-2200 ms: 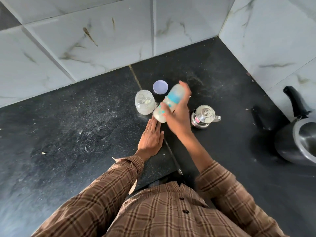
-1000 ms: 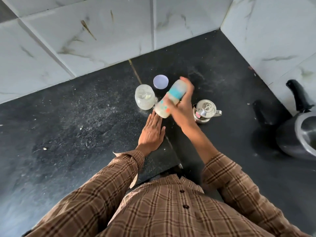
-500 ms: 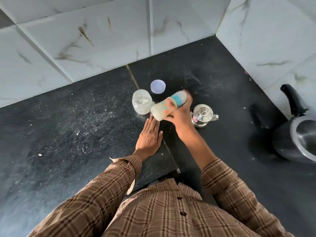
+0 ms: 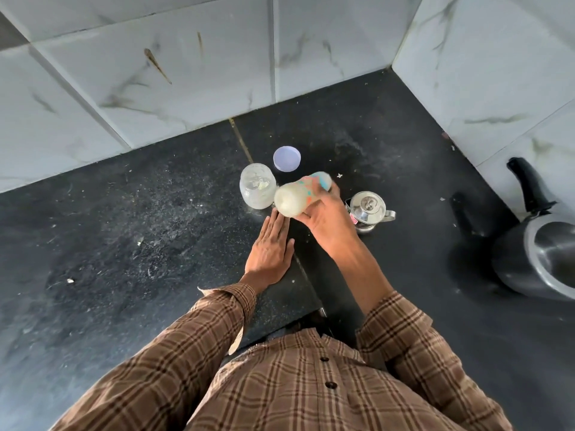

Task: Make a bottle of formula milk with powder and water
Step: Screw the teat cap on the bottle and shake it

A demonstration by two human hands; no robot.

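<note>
The right hand (image 4: 326, 217) grips the bottle (image 4: 300, 194) above the bench (image 4: 124, 244), tilted, base toward the camera, blurred; its coloured print is unreadable. The left hand (image 4: 270, 247) lies flat, fingers straight. Behind: jar (image 4: 256, 189), lid (image 4: 287, 158). Right: steel pot (image 4: 368, 209), cooker (image 4: 541, 256).

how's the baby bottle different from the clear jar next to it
The baby bottle is held tilted in the right hand; the clear jar stands upright on the counter. The bottle holds milky liquid and has coloured print; the jar is plain. Both are see-through.
</note>
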